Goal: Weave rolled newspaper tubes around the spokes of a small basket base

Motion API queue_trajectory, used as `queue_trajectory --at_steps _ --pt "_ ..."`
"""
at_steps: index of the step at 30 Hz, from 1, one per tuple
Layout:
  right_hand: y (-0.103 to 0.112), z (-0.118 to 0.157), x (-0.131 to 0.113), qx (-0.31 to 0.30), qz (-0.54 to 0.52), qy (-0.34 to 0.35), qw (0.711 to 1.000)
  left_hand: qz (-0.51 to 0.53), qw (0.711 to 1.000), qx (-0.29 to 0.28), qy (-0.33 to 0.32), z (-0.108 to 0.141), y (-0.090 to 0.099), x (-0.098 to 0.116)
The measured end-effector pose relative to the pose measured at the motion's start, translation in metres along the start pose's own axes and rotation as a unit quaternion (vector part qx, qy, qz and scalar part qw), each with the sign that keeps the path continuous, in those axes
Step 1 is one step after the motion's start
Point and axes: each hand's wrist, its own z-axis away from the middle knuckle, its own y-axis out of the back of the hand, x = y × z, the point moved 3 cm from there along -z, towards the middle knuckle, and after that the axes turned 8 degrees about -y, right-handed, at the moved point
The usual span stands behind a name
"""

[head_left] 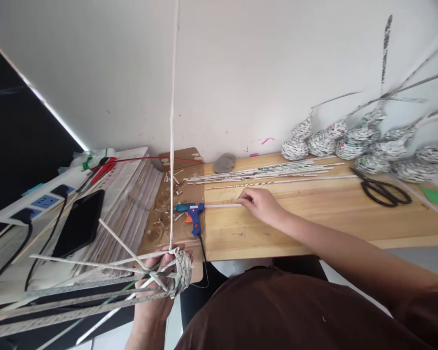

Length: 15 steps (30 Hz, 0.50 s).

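A small round weave of rolled newspaper strips (183, 273) rests in my left hand (156, 277), whose fingers are closed round it from behind, partly hidden by the strips. Long loose paper strips fan out from it to the left, and one stands straight up before the wall. On the table, a blue glue gun (194, 214) lies on its side, nozzle to the left. A pale glue stick (222, 205) sticks out of its back end. My right hand (255, 203) is pinched on the free end of that stick.
Rolled paper sticks (263, 173) lie behind, near a grey lump (224, 163). Woven gourd shapes (323, 144) stand at right, with black scissors (381, 189) in front. At left are a paper stack (131, 204), a phone (80, 223) and a power strip (40, 199). Scraps litter the cardboard (153, 214).
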Motion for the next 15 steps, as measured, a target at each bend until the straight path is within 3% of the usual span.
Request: queue_trajectory --at_steps 2,9,12,15 --pt "0.0 -0.022 0.009 0.009 0.081 0.002 0.997 -0.007 1.0 0.018 -0.007 -0.002 0.006 0.003" --pt "-0.012 -0.089 0.022 0.013 0.165 0.007 0.986 -0.011 0.998 0.058 -0.02 -0.002 0.023 0.007" --pt "-0.021 -0.1 0.021 -0.006 0.195 0.02 0.981 -0.002 0.997 0.07 -0.029 -0.003 0.029 0.006" --pt "-0.031 -0.093 0.019 -0.03 0.214 0.045 0.975 0.001 0.996 0.073 -0.046 -0.006 0.033 0.003"
